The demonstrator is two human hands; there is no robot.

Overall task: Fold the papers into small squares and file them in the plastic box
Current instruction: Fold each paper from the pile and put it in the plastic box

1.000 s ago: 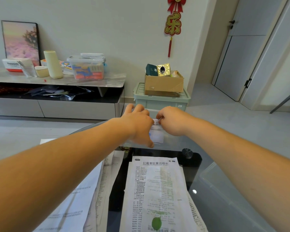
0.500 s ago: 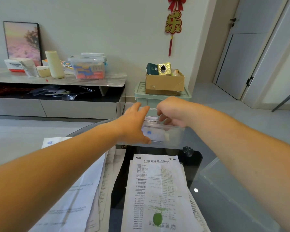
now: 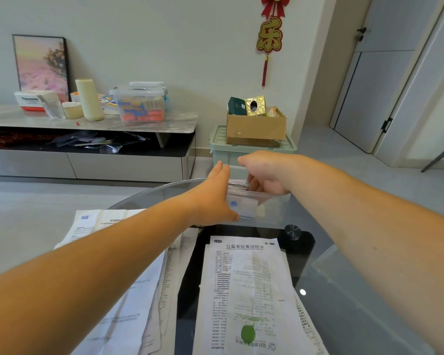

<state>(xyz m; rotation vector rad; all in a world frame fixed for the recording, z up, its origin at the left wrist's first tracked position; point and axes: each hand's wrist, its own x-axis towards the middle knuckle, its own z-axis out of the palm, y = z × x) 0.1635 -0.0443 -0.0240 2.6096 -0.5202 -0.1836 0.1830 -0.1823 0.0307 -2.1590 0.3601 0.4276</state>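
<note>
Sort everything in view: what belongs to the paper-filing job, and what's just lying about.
Job: plastic box, folded papers inside it, unfolded leaflet, paper stack.

Lying about: cardboard box, green bin, framed picture, storage tub, red wall ornament.

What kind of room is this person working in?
Most likely a home living room: a low cabinet along the wall, a framed picture propped on it, and a red festive hanging.
</note>
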